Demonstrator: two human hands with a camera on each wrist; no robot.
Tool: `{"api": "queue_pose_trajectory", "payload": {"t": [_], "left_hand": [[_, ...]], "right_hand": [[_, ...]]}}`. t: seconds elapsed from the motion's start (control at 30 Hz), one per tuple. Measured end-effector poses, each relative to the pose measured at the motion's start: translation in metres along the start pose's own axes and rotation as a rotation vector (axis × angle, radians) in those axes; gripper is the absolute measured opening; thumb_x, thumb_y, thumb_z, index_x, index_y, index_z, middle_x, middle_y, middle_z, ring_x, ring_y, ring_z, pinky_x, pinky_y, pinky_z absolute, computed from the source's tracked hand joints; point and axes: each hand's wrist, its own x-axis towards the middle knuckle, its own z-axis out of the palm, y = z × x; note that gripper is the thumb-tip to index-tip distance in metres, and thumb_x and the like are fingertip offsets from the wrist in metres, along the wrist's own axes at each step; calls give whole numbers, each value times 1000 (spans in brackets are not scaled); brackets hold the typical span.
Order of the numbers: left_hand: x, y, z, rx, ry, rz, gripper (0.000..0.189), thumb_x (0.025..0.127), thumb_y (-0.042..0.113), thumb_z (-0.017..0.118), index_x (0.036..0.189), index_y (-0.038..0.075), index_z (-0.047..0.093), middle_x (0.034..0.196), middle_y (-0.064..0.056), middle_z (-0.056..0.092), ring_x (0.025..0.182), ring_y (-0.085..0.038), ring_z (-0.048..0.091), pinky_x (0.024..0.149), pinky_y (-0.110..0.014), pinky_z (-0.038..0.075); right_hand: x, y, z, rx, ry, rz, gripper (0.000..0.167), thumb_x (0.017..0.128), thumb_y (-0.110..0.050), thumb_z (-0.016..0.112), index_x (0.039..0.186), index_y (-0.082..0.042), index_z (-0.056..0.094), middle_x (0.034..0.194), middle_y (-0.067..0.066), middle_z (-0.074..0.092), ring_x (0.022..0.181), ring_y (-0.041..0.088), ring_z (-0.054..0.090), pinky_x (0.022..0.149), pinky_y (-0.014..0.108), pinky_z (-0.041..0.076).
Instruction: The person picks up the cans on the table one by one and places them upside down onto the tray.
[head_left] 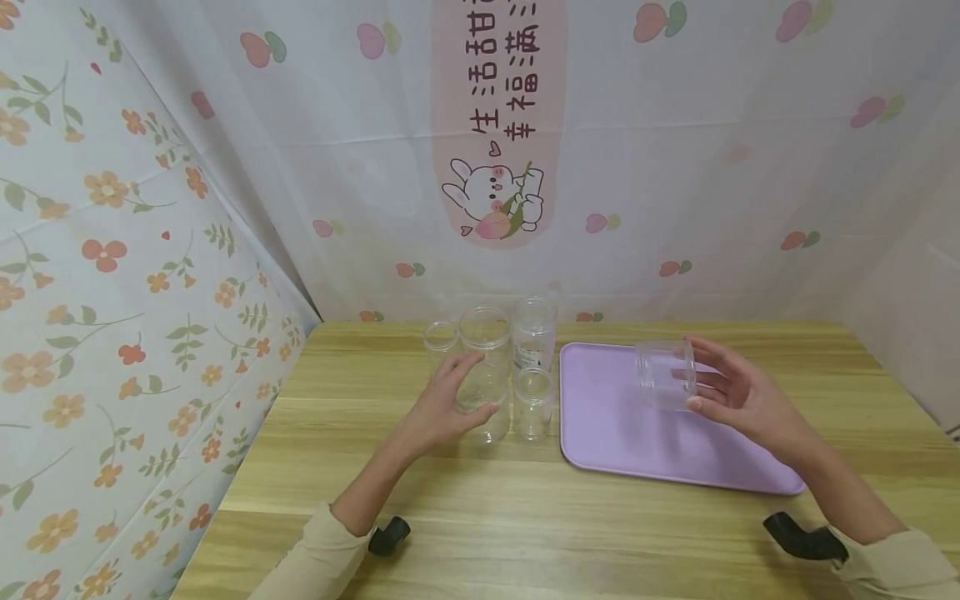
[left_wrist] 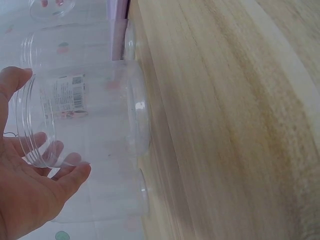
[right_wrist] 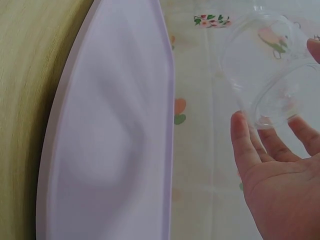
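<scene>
My left hand (head_left: 442, 404) curves round a large clear plastic jar (head_left: 491, 425) standing on the table, thumb on the near side. In the left wrist view its fingers are round the threaded neck of that jar (left_wrist: 100, 115). My right hand (head_left: 750, 404) holds a short, wide clear jar (head_left: 666, 375), turned on its side, above the purple tray (head_left: 600, 442). The right wrist view shows fingertips (right_wrist: 240, 120) against the clear wall of this jar (right_wrist: 250, 55). Close to the left hand stand a small clear jar (head_left: 533, 417), a taller labelled one (head_left: 535, 333) and a slim one (head_left: 441, 337).
The wooden table (head_left: 480, 525) meets a printed cloth (head_left: 360, 167) at the back, and a flowered cloth (head_left: 97, 333) hangs at the left. Black curved pieces (head_left: 802, 537) show by both wrists. The tray lies right of the standing jars.
</scene>
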Motion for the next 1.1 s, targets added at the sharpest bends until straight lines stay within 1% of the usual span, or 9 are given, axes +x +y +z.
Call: {"api": "queue_pose_trajectory", "payload": {"t": [0.2,0.37,0.43,0.6,0.73,0.87,0.97,1.1], "left_hand": [[-1,0,0,-1,0,9,76,89,27,79,151,1,43,145,-14,43,135,-30,42,112,-49,37],[-1,1,0,-5,-1,7,77,89,27,80,152,2,42,145,-15,43,135,-30,42,111,-50,38],[-1,1,0,-11,5,11,77,89,26,80,151,1,42,144,-15,44,134,-31,43,111,-50,38],[0,1,0,-20,16,23,75,89,24,80,150,1,43,142,-17,45,133,-33,44,109,-53,39],[-1,1,0,-15,9,12,77,89,25,80,151,2,43,144,-16,44,134,-32,43,110,-51,39],[-1,0,0,-10,1,-1,77,89,26,80,152,2,42,145,-16,43,134,-31,42,111,-49,38],[0,-1,1,-11,1,0,77,89,26,80,152,2,42,145,-15,43,135,-30,42,111,-49,38],[0,-1,1,-12,3,2,77,89,26,80,152,2,42,145,-15,43,135,-30,42,111,-48,38]], "right_hand": [[-1,-1,-2,-23,1,19,79,88,24,62,156,2,29,146,8,47,124,16,58,94,27,52],[-2,-2,-3,-85,16,38,80,88,21,64,157,-2,31,146,5,47,122,10,59,92,24,52],[-3,-2,-5,-111,20,47,80,88,21,65,157,-3,32,147,3,46,122,9,59,92,23,52],[-4,-2,-11,-169,33,73,81,88,17,68,157,-6,35,147,3,46,121,7,58,92,23,52],[-4,-2,-16,-238,17,93,82,89,11,72,158,-9,34,148,4,45,122,7,56,93,22,51],[-3,-4,-23,-290,-10,116,82,89,6,74,159,-11,33,150,16,41,121,4,54,94,19,50],[-2,-6,-27,-325,-20,141,83,89,2,76,159,-10,33,150,27,38,119,-1,53,93,18,50],[0,-6,-34,-378,-30,176,83,89,-2,78,158,-10,33,151,29,36,117,-5,51,92,16,49]]}}
